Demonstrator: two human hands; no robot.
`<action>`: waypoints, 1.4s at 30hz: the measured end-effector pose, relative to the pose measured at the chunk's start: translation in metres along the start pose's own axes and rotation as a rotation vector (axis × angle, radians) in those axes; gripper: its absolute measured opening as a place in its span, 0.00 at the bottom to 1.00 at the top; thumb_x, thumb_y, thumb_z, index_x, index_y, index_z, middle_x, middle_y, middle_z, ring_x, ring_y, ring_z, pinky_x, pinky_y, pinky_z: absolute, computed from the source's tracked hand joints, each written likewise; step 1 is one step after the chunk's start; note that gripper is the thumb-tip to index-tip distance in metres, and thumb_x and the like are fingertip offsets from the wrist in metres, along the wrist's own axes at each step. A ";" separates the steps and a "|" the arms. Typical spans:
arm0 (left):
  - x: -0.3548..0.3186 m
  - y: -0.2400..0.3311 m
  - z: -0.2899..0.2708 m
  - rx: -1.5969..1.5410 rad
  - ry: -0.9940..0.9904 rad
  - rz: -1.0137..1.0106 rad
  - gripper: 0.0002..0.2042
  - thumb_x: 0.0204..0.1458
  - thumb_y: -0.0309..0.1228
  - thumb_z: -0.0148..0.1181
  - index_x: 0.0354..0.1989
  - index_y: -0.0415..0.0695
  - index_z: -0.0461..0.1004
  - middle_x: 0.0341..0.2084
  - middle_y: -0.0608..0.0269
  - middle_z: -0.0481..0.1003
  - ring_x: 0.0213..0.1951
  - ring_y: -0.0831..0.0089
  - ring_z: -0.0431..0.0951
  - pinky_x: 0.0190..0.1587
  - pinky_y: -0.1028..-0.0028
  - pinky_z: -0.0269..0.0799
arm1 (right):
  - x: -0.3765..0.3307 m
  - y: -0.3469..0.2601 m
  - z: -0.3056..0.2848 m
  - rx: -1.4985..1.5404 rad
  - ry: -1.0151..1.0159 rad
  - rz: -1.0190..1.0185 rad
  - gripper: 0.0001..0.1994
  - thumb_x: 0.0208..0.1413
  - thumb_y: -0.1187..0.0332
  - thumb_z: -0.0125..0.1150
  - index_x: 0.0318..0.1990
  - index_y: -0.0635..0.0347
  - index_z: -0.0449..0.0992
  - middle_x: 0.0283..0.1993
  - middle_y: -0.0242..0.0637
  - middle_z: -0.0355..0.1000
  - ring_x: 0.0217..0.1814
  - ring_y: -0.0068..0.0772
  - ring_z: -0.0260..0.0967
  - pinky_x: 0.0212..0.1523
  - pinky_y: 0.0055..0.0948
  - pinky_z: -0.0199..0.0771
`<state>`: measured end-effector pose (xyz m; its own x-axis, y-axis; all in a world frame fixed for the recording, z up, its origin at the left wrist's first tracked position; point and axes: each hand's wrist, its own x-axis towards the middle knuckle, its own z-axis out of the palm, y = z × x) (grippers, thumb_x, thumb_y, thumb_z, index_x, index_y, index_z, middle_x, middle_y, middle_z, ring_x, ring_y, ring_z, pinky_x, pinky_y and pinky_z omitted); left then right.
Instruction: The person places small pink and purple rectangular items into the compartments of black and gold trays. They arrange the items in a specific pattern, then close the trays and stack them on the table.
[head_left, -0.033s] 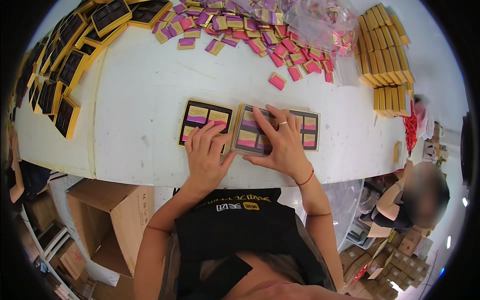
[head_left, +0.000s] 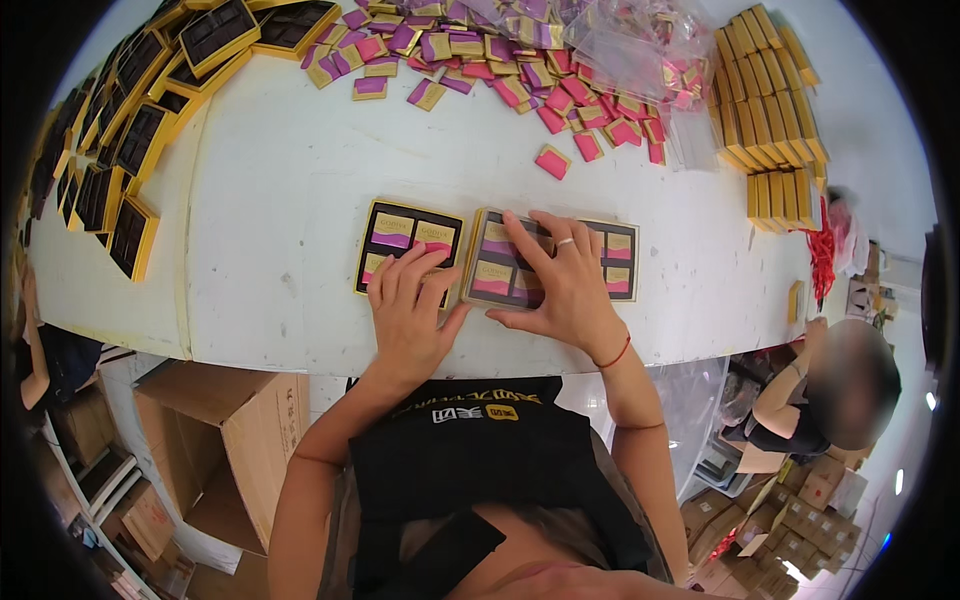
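Note:
Three flat gold-rimmed trays lie side by side near the front edge of the white table (head_left: 280,200), each holding pink, purple and gold wrapped pieces. My left hand (head_left: 408,312) rests flat on the lower right corner of the left tray (head_left: 395,235), fingers apart. My right hand (head_left: 562,290), with a ring and a red wrist cord, presses with spread fingers on the middle tray (head_left: 492,272). It partly hides the seam with the right tray (head_left: 620,262). Neither hand grips anything.
A heap of pink and purple wrapped pieces (head_left: 500,60) and a clear plastic bag (head_left: 625,45) lie at the back. One loose pink piece (head_left: 553,162) lies apart. Gold boxes (head_left: 770,100) are stacked right, empty dark trays (head_left: 130,140) left. Below: a cardboard box (head_left: 215,440); another person (head_left: 830,400).

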<state>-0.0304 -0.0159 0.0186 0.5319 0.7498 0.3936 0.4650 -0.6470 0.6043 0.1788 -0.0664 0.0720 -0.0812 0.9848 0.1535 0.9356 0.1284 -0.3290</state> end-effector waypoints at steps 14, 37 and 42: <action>0.009 0.005 -0.011 -0.103 -0.055 0.038 0.26 0.39 0.24 0.62 0.52 0.45 0.69 0.52 0.58 0.70 0.59 0.55 0.66 0.64 0.52 0.51 | 0.006 0.006 -0.015 0.142 -0.084 -0.096 0.49 0.32 0.56 0.77 0.68 0.49 0.62 0.64 0.50 0.56 0.59 0.51 0.58 0.62 0.47 0.54; 0.002 -0.018 -0.010 -0.298 0.056 -0.179 0.40 0.44 0.30 0.72 0.66 0.37 0.57 0.65 0.44 0.57 0.66 0.52 0.58 0.66 0.60 0.56 | 0.197 0.222 -0.063 -0.444 0.138 0.245 0.53 0.35 0.32 0.67 0.68 0.54 0.60 0.68 0.58 0.57 0.72 0.56 0.52 0.69 0.53 0.49; -0.013 -0.020 -0.025 -0.299 -0.010 -0.230 0.50 0.37 0.34 0.77 0.69 0.38 0.50 0.68 0.45 0.52 0.68 0.51 0.55 0.66 0.59 0.57 | 0.198 0.200 -0.089 -0.209 0.090 0.185 0.46 0.41 0.40 0.66 0.66 0.58 0.64 0.66 0.57 0.61 0.69 0.59 0.56 0.68 0.47 0.54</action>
<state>-0.0637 -0.0097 0.0187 0.4448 0.8687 0.2181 0.3472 -0.3917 0.8521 0.3802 0.1435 0.1199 0.1195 0.9737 0.1942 0.9830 -0.0884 -0.1612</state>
